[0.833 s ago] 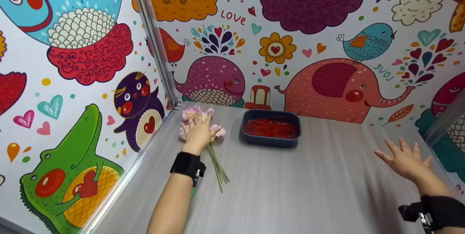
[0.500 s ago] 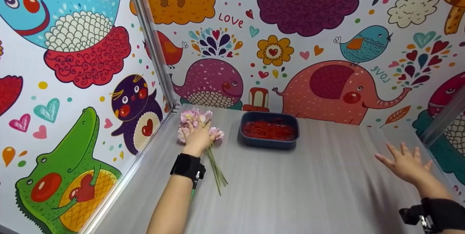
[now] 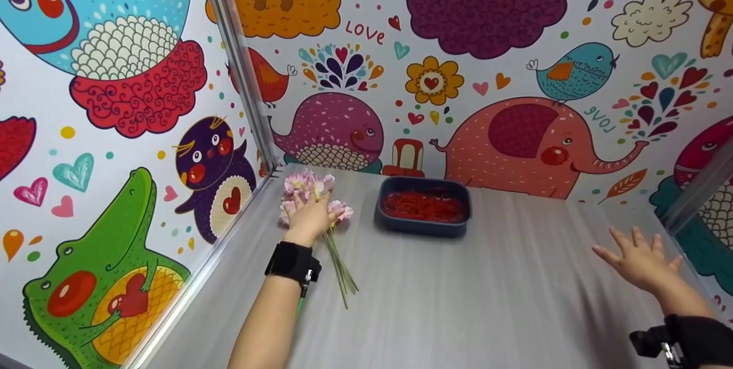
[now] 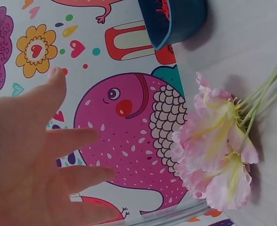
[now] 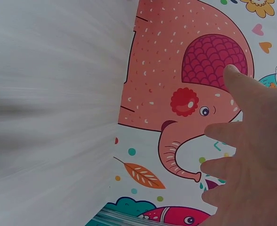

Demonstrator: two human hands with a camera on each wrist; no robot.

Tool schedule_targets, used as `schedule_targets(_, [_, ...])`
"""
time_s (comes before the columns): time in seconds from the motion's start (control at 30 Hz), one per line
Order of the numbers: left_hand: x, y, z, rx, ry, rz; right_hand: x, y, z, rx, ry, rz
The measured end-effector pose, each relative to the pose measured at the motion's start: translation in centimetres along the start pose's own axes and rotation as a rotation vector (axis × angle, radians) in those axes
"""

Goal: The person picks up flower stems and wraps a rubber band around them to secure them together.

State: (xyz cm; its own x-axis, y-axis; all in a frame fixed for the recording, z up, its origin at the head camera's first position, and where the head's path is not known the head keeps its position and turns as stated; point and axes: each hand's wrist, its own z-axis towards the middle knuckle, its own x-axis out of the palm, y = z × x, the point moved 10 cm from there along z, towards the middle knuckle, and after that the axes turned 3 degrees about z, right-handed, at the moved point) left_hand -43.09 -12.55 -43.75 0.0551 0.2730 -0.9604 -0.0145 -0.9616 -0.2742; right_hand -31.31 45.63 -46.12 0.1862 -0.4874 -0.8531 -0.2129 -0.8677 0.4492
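A bunch of pale pink artificial-looking flowers [image 3: 343, 210] with thin green stems lies at the back left of the table, stems pointing toward the front. Above the blossoms my left hand [image 3: 309, 221] is spread, and in the head view it covers part of them. The left wrist view shows a gap between that hand [image 4: 39, 160] and the flowers [image 4: 218, 150], with nothing in its fingers. My right hand [image 3: 640, 260] hovers over the right side of the table, fingers spread and holding nothing; the right wrist view shows the same hand [image 5: 256, 150] before the wall.
A dark blue rectangular tub [image 3: 424, 227] with red shredded material [image 3: 424, 205] inside stands at the back centre, right of the flowers. Cartoon-printed walls [image 3: 355, 2] close off the back and left of the grey table [image 3: 435, 300].
The head view has shifted slightly. My left hand has drawn back very slightly from the blossoms; the flowers, the tub and my right hand look unmoved.
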Motion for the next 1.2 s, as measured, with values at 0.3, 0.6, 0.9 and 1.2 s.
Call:
schedule_targets(0.3, [-0.8,-0.9,0.6,0.036,-0.039,0.022,-0.6,-0.2,0.0,0.003,-0.044,-0.031])
schedule_targets(0.6, [-0.2,-0.5,1.1,-0.001,-0.01,0.016,-0.6,-0.9,0.1,0.051,-0.086,-0.034])
schedule_targets(0.9, [1.5,1.1,2.9,0.004,-0.151,-0.154,0.4,-1.6,0.2,0.059,-0.006,0.005])
schedule_targets(1.2, [5.2,6.5,3.2,-0.145,-0.303,-0.344,1.4,-1.9,0.3,0.042,0.033,0.006])
